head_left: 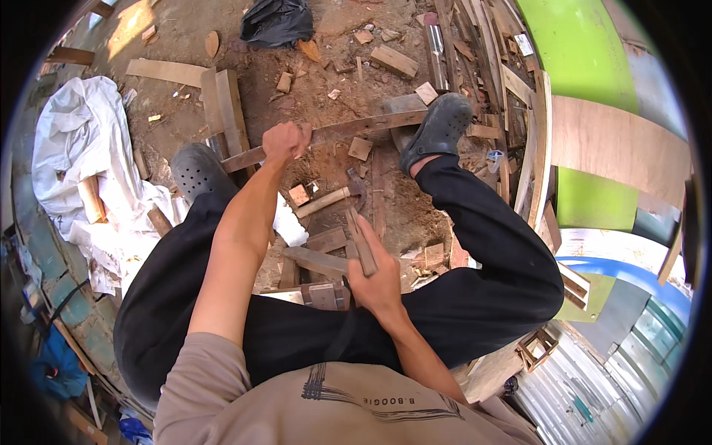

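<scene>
My left hand [285, 141] is closed around a long, narrow wooden plank [356, 127] lying crosswise between my feet. Its right end reaches my right clog [443, 126], the left end my left clog [200, 172]. Nearer my lap, my right hand [380, 282] grips a short, slim piece of wood [362, 241] pointing away from me. A dark flat strip [343, 330] runs below that hand across my lap; whether it joins the wood I cannot tell. Between the hands a hammer [324, 201] with a wooden handle lies on the ground, its head towards the right.
Wood offcuts [326, 261] litter the dirt around my feet. A white sack [81, 148] lies left, a black plastic bag [277, 22] at the far side. Long boards [540, 148] and a green panel [582, 67] line the right, with corrugated metal sheet [578, 393] nearer me.
</scene>
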The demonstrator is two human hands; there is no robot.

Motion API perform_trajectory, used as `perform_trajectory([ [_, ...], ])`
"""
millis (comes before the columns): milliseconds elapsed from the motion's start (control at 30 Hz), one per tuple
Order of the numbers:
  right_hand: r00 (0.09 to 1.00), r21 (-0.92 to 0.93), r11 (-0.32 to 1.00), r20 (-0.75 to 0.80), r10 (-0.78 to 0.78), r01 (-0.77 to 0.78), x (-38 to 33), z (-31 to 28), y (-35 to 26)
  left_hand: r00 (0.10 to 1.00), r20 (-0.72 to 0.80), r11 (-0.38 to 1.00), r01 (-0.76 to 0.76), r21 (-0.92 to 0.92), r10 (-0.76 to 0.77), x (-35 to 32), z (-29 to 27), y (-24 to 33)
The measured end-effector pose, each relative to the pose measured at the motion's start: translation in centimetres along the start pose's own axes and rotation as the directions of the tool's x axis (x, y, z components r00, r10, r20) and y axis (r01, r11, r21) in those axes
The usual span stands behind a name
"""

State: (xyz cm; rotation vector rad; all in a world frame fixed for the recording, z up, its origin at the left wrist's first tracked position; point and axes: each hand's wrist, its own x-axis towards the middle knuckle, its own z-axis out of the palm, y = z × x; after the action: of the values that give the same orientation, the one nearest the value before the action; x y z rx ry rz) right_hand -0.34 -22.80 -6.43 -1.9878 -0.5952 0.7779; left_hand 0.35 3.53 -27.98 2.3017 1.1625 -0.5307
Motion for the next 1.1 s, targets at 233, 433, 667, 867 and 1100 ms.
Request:
perform_trajectory([
  [233,0.979,-0.016,0.980,0.049,0.197,-0.196,10.4,3.0,3.3,0.998,-0.030,0.998,-0.056,0.009,0.056,0.6,0.9,1.6],
  [433,0.985,0.069,0.985,0.080,0.150,-0.155,1.9,-0.1,-0.5,0.998,-0.053,1.000,0.017,0.018,-0.016,0.8,0.2,-0.1],
  [667,0.983,0.008,0.983,0.040,0.181,-0.181,6.7,1.7,2.2,0.999,-0.033,0.999,-0.032,-0.005,0.032,1.0,1.2,1.0],
  [867,0.995,0.019,0.996,0.026,0.092,-0.092,2.2,1.0,2.2,1.000,-0.023,1.000,0.013,0.000,-0.013,1.2,0.0,0.2],
  [1100,0.999,-0.017,0.999,0.032,0.036,-0.035,2.0,0.7,1.2,0.999,-0.029,0.999,-0.028,-0.030,0.027,1.6,0.5,-0.3],
])
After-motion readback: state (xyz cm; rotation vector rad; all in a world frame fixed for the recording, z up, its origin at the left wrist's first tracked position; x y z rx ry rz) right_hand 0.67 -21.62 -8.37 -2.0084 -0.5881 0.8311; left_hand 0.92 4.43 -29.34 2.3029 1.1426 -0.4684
